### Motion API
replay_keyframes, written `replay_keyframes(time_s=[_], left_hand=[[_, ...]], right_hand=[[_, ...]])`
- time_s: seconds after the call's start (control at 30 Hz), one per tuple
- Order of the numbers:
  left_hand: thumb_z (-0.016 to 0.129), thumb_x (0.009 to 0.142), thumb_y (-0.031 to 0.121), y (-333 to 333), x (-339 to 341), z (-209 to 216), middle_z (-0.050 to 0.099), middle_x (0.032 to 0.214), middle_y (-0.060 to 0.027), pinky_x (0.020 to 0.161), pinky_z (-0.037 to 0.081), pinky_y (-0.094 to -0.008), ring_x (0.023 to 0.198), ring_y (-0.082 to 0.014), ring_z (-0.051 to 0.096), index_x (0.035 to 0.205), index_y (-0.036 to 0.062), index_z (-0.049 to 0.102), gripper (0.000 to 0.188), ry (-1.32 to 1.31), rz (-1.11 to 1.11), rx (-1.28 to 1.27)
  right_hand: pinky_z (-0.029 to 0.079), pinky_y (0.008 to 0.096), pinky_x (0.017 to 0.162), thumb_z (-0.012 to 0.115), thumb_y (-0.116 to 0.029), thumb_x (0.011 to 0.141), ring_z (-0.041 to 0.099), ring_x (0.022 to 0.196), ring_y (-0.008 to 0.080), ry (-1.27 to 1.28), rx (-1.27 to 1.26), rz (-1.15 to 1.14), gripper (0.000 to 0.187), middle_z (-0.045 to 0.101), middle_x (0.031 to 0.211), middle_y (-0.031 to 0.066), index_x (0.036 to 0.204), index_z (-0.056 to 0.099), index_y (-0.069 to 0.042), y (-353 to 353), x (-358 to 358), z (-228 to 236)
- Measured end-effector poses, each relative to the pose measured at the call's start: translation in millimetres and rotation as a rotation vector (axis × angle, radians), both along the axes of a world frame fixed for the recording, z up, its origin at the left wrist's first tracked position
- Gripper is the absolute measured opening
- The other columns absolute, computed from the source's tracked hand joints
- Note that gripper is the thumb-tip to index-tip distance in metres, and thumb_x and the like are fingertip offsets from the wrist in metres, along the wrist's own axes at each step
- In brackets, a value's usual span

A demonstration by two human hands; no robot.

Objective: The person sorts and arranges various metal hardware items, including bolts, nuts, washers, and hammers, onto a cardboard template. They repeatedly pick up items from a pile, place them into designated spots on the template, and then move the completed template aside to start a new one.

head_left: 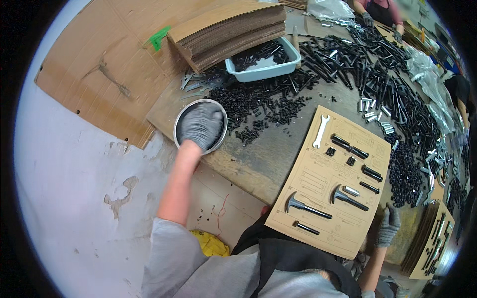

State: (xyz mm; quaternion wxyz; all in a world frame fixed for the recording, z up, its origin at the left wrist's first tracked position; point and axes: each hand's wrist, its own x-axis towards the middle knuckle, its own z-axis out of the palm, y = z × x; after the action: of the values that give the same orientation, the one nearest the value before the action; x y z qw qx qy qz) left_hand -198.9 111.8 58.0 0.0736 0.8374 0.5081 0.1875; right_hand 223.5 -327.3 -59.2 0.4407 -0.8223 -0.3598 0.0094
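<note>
My left hand, in a grey glove, reaches down into a round metal bowl at the table's near left edge. Its fingers look curled, and whatever they hold is hidden; dark contents show beside the hand. My right hand, also gloved, is beside the right edge of a brown cardboard sheet, fingers apart and nothing visible in them. On the sheet lie a silver open-end wrench, two claw-shaped hammer heads with black shafts, black bolts, a silver sleeve and several black fittings.
Loose black bolts are heaped beyond the bowl. A light blue tub and stacked cardboard stand behind them. Black rods, silver sleeves and black nuts spread across the right. Another person's gloved hand is at the far side.
</note>
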Motion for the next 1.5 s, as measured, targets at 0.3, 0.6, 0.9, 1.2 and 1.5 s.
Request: replay_keyframes(time_s=[0.3,0.6,0.9,1.2,1.5], left_hand=[[0.072,0.076,0.027,56.2,-55.2,-46.3,0.068,0.098,-0.0174,0.084,0.049,-0.0380,0.091,-0.0300,0.065,0.112,0.0045,0.064,0.043,0.139,0.046,-0.270],[0.066,0.086,0.017,51.4,-50.3,-4.6,0.062,0.069,-0.0022,0.049,0.045,-0.0237,0.054,-0.0095,0.054,0.092,0.0026,0.067,0.016,-0.463,0.236,-0.685],[0.069,0.084,0.019,-19.0,174.3,14.4,0.063,0.079,-0.0026,0.055,0.047,-0.0225,0.060,-0.0094,0.056,0.094,0.0006,0.067,0.021,-0.585,-0.335,-0.923],[0.067,0.081,0.013,-21.5,334.7,-67.9,0.069,0.072,-0.0132,0.058,0.052,-0.0291,0.062,-0.0159,0.066,0.092,-0.0040,0.070,0.020,-0.042,-0.549,-0.470],[0.069,0.079,0.015,-1.0,335.0,-60.8,0.071,0.077,-0.0107,0.064,0.052,-0.0294,0.065,-0.0153,0.066,0.095,0.0003,0.072,0.022,-0.139,-0.541,-0.670]], right_hand=[[0.048,0.0323,0.087,0.057,-0.007,0.092,0.061,0.093,0.0176,0.112,0.004,-0.010,0.019,0.068,0.100,0.0092,0.107,0.065,0.002,10.2,1.5,-2.5],[0.048,0.0298,0.086,0.058,-0.008,0.091,0.061,0.095,0.0161,0.068,0.046,-0.026,0.021,0.068,0.103,0.0085,0.109,0.066,0.000,-5.5,12.3,3.8],[0.048,0.0237,0.063,0.062,-0.009,0.089,0.057,0.068,0.0084,0.053,0.190,0.084,0.015,0.067,0.083,0.0050,0.101,0.069,-0.002,90.5,-4.1,79.9],[0.051,0.0269,0.065,0.066,-0.003,0.083,0.065,0.070,0.0159,-0.052,0.195,0.223,0.013,0.069,0.082,0.0091,0.096,0.070,-0.003,107.5,-13.1,92.6],[0.053,0.0287,0.065,0.066,-0.006,0.084,0.066,0.070,0.0179,-0.032,0.149,0.292,0.013,0.069,0.082,0.0101,0.095,0.070,-0.003,143.0,-6.0,90.3]])
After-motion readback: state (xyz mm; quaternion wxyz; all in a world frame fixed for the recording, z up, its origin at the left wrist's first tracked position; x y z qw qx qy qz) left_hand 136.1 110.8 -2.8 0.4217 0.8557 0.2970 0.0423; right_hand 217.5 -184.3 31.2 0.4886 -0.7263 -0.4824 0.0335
